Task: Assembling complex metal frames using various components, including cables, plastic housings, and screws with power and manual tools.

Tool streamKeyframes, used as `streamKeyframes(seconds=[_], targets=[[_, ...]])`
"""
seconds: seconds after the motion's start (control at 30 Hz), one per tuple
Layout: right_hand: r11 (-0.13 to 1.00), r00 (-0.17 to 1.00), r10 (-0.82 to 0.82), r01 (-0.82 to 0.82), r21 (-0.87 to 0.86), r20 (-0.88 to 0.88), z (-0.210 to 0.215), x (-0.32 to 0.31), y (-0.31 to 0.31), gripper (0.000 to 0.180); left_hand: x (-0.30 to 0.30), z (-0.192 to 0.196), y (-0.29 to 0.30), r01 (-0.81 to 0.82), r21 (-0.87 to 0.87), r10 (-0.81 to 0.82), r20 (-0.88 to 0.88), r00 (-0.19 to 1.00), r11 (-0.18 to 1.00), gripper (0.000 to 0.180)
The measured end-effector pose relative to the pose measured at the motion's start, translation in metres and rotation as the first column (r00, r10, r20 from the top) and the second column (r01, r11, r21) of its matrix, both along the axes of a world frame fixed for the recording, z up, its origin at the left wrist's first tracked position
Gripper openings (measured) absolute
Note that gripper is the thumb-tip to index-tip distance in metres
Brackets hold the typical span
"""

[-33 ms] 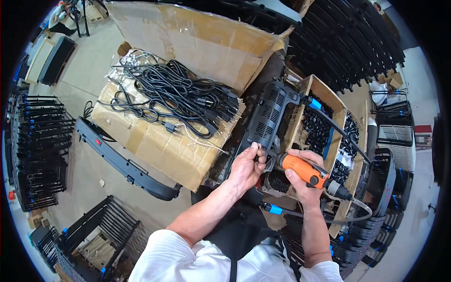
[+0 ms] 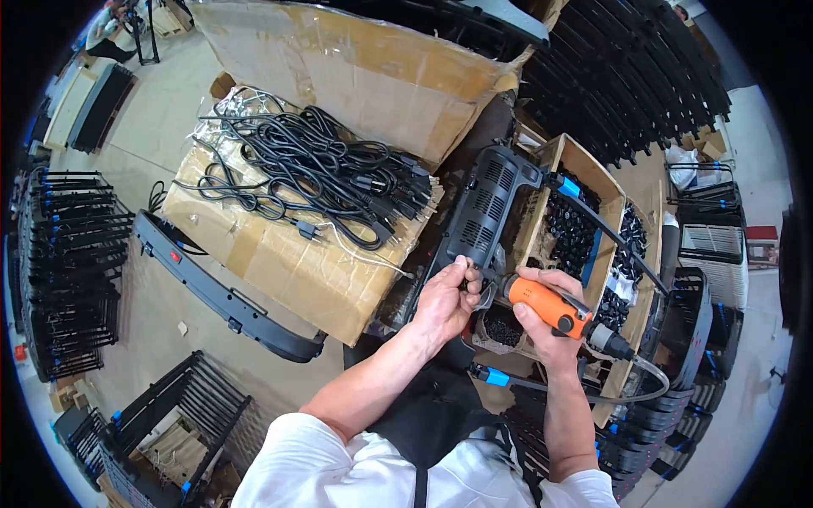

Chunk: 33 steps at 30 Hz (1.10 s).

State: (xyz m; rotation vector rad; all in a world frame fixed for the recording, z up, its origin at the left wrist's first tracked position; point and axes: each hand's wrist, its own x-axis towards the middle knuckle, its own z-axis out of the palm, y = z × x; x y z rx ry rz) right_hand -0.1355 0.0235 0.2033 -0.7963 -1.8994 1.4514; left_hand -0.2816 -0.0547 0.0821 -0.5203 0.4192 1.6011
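My left hand [image 2: 447, 301] pinches the near end of a black vented plastic housing [image 2: 487, 201] that leans over the boxes in front of me. My right hand [image 2: 542, 326] is shut on an orange pneumatic screwdriver [image 2: 549, 306], whose tip points left at the housing's near end, right beside my left fingers. A clear hose [image 2: 631, 394] runs from the tool's back end. The spot where the tip meets the housing is hidden by my fingers.
A cardboard box [image 2: 279, 262] topped with a heap of black power cords [image 2: 326, 173] stands to the left. Open cartons of small black parts [image 2: 576, 230] sit to the right. A long black panel [image 2: 222, 295] lies on the floor. Stacks of black grilles [image 2: 68, 254] surround the area.
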Motion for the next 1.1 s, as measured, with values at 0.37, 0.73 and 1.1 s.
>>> streamKeyframes(seconds=[0.37,0.73,1.1], targets=[[0.998,0.995,0.067,-0.067,-0.011,0.070,0.001,-0.017,0.015,0.052,-0.012,-0.011,0.009,0.017,-0.020,-0.015,0.104,0.994,1.000,0.015],[0.995,0.993,0.097,-0.094,-0.036,0.063,0.007,-0.012,0.021,0.050,0.005,0.002,0.001,-0.023,-0.002,0.023,0.038,0.999,1.000,0.021],[0.991,0.988,0.130,-0.126,-0.048,0.086,0.004,-0.033,0.038,0.053,-0.018,0.006,-0.106,0.115,-0.225,-0.203,-0.422,0.884,0.968,0.030]])
